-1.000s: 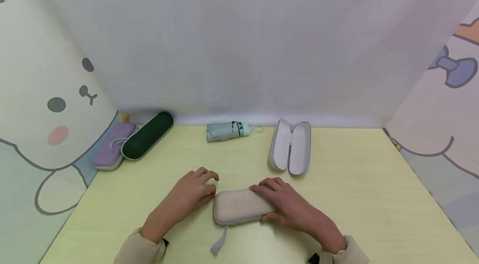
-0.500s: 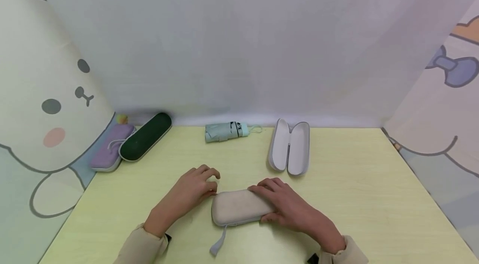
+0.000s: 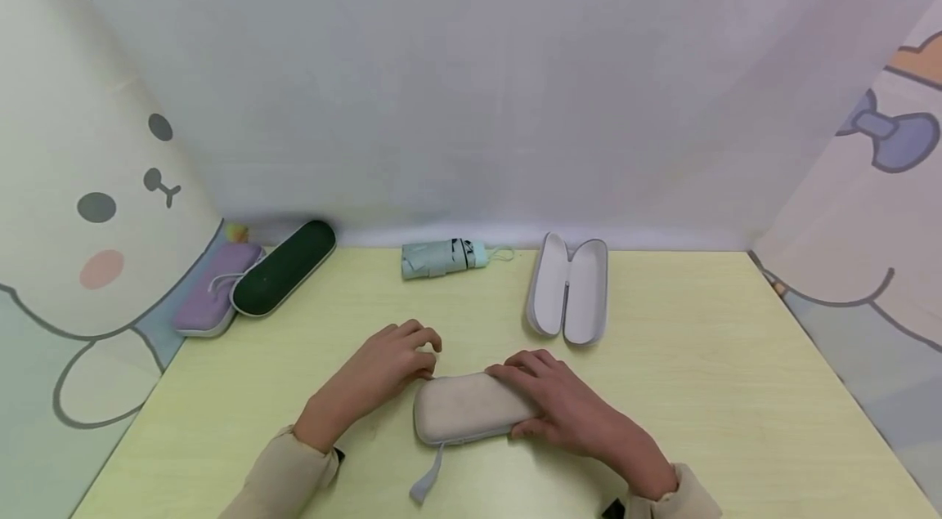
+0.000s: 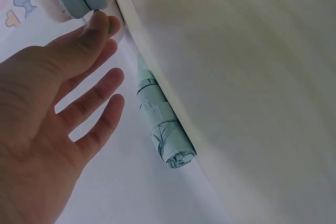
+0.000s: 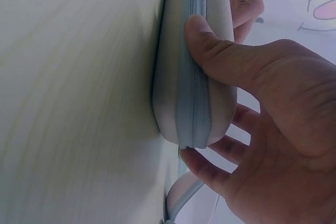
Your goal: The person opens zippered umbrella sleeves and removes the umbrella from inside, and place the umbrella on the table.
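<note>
A beige zippered case (image 3: 471, 407) with a grey zipper band lies on the table in front of me, a grey strap (image 3: 427, 476) trailing off its near left corner. My right hand (image 3: 555, 400) grips the case's right end, thumb on the zipper side and fingers over the far edge; the right wrist view shows that thumb (image 5: 210, 45) against the grey zipper (image 5: 194, 93). At the far left corner, my left hand (image 3: 393, 360) pinches at the zipper between thumb and index finger (image 4: 100, 27). The small zipper pull is mostly hidden there, and the other fingers are spread.
A folded light-blue umbrella (image 3: 441, 258) lies at the table's back edge. Right of it stands an opened white glasses case (image 3: 586, 294). At back left, a dark green case (image 3: 283, 270) leans against a purple case (image 3: 217, 290). Printed curtains border the table (image 3: 721, 388).
My left hand has slid a little rightward along the case's far left corner, still pinching. The right hand keeps its grip, and the case stays almost in place.
</note>
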`<state>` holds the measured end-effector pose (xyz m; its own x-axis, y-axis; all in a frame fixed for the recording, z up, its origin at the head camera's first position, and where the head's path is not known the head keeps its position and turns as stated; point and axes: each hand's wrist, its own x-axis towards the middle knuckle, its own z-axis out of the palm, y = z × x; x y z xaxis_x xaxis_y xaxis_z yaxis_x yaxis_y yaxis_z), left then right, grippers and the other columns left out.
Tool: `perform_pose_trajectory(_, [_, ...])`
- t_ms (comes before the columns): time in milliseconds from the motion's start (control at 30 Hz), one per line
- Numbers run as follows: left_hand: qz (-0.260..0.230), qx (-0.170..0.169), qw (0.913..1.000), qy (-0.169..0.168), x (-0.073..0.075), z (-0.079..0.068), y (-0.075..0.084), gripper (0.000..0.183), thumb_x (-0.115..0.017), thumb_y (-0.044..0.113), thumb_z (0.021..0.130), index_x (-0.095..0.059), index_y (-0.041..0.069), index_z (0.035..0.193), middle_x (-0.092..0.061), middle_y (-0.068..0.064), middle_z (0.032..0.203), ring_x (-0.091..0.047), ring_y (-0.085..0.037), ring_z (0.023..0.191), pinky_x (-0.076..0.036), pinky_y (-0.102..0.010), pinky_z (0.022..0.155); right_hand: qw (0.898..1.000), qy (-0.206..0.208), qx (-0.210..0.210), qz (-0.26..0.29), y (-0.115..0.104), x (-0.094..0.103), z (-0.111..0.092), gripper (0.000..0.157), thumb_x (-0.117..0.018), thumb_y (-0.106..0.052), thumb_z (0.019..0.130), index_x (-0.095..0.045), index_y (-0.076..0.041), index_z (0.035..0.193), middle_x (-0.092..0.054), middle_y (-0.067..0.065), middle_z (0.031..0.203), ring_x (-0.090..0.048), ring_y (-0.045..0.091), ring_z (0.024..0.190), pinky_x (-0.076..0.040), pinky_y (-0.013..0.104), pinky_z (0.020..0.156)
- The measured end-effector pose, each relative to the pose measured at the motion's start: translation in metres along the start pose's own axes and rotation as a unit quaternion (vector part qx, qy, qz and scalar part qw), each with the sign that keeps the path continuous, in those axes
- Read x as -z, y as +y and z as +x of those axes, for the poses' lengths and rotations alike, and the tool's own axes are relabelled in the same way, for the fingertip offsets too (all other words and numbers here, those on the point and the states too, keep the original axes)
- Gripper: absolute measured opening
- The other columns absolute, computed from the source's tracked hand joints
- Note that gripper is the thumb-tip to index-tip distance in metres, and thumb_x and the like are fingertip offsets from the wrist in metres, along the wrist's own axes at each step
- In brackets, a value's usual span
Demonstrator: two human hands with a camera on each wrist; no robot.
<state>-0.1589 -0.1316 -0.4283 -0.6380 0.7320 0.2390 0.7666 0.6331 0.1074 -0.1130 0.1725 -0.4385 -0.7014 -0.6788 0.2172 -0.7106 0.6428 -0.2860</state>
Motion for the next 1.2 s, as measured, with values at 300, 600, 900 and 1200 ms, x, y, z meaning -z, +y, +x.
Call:
perform_pose_trajectory(300, [0.012,-0.009,0.9998,-0.014,-0.002,0.004,0.005,0.022,-0.072,0.017,0.089,-0.063,0.028,0.071,-0.065,0.010,0.109,-0.055,-0.010,0.101,-0.048,-0.029,0.080,1.000,-0.014,-0.002,0.007,0.001,0.003,0.001,0.078,-0.082,-0.043,0.071,-0.050,-0.029,0.141,-0.054,-0.012,0.129,-0.048,0.010,0.121,-0.044,0.035,0.098])
perform_pose_trajectory(600, [0.006,-0.007,0.9992,-0.038,0.002,-0.007,0.015,0.022,-0.071,0.018,0.089,-0.063,0.031,0.073,-0.063,0.013,0.108,-0.056,-0.010,0.100,-0.045,-0.027,0.078,0.999,-0.031,0.000,0.034,0.003,0.008,0.005,0.077,-0.085,-0.024,0.072,-0.050,-0.031,0.141,-0.052,-0.012,0.133,-0.046,0.012,0.127,-0.045,0.036,0.103])
perform_pose_trajectory(900, [-0.025,-0.011,0.9987,-0.044,0.007,-0.021,0.030,0.018,-0.075,0.019,0.086,-0.064,0.031,0.078,-0.064,0.013,0.106,-0.056,-0.009,0.097,-0.045,-0.026,0.077,0.999,-0.001,-0.021,0.024,0.001,0.010,0.005,0.072,-0.079,-0.011,0.079,-0.050,-0.033,0.140,-0.047,0.003,0.143,-0.044,0.020,0.131,-0.049,0.039,0.098])
perform_pose_trajectory(1200, [-0.045,-0.033,0.9965,-0.062,0.007,-0.028,0.050,0.005,-0.073,0.028,0.087,-0.072,0.032,0.085,-0.064,0.013,0.103,-0.056,-0.008,0.094,-0.045,-0.022,0.075,0.999,0.029,-0.036,0.014,-0.005,0.003,0.007,0.056,-0.063,-0.002,0.091,-0.049,-0.027,0.139,-0.048,0.004,0.138,-0.047,0.020,0.128,-0.049,0.036,0.098])
